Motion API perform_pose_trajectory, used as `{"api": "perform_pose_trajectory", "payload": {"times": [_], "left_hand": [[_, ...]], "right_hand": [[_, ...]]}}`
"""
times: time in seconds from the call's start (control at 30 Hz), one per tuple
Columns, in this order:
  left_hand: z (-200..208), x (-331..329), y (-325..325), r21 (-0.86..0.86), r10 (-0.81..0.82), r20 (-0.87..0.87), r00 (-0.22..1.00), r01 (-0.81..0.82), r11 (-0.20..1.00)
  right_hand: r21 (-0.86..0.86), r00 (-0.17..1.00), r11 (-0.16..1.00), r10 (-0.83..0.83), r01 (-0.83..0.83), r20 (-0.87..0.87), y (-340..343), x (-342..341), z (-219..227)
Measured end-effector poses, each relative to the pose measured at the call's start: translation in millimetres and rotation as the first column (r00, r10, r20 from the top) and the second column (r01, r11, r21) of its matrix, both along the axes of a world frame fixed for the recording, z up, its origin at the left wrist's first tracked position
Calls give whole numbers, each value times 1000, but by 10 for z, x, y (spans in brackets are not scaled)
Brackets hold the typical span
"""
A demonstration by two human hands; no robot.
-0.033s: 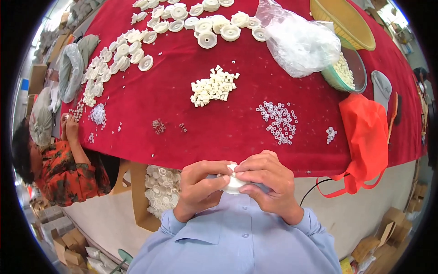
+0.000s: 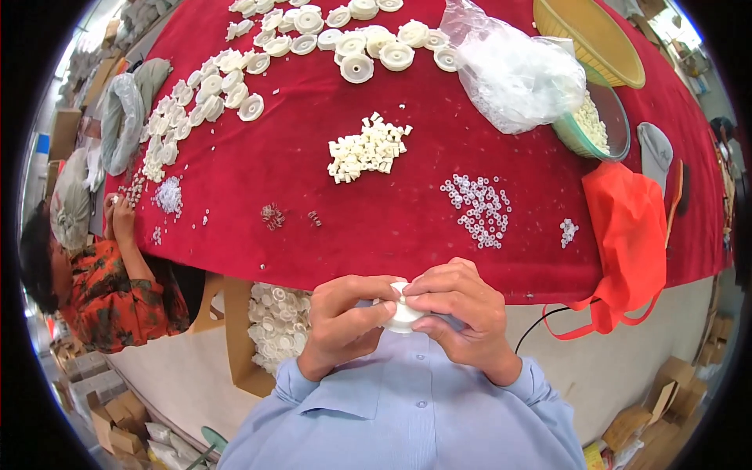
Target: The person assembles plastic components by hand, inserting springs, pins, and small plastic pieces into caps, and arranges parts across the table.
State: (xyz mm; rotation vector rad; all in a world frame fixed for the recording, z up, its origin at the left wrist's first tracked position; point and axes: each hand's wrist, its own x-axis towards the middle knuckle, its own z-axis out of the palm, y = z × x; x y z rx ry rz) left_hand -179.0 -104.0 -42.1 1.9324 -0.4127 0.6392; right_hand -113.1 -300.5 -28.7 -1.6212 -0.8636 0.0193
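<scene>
A round white plastic part (image 2: 404,319) is held at the near edge of the table, in front of my chest. My left hand (image 2: 343,315) grips its left side between thumb and fingers. From the other side my right hand (image 2: 462,311) pinches it, fingertips on the small raised centre and thumb lower down. My fingers hide much of the part. Beyond my hands, on the red cloth (image 2: 376,227), lie a heap of small cream plastic pieces (image 2: 364,149), a spread of small translucent rings (image 2: 478,210) and a little cluster of metal springs (image 2: 272,217).
Many round white parts (image 2: 356,68) line the far side. At the right are a clear plastic bag (image 2: 513,74), a green bowl (image 2: 576,135), a yellow basket (image 2: 599,39) and a red bag (image 2: 623,235). A carton (image 2: 239,337) stands below; a co-worker (image 2: 117,290) works at left.
</scene>
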Motion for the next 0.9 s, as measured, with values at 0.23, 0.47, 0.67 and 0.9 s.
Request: {"api": "perform_pose_trajectory", "payload": {"times": [0.23,0.47,0.67,0.9], "left_hand": [[80,10,-6,43,19,31,999,-20,999],[87,34,-8,54,-1,48,999,-2,999],[68,41,-8,66,17,58,998,-21,998],[42,13,-6,94,43,75,996,-50,994]], "right_hand": [[21,984,997,75,-73,-161,-42,-31,-4],[132,926,989,106,-61,-363,-39,-59,-24],[84,970,996,41,-21,-239,-23,-41,-45],[16,993,998,-65,64,95,10,-32,-34]]}}
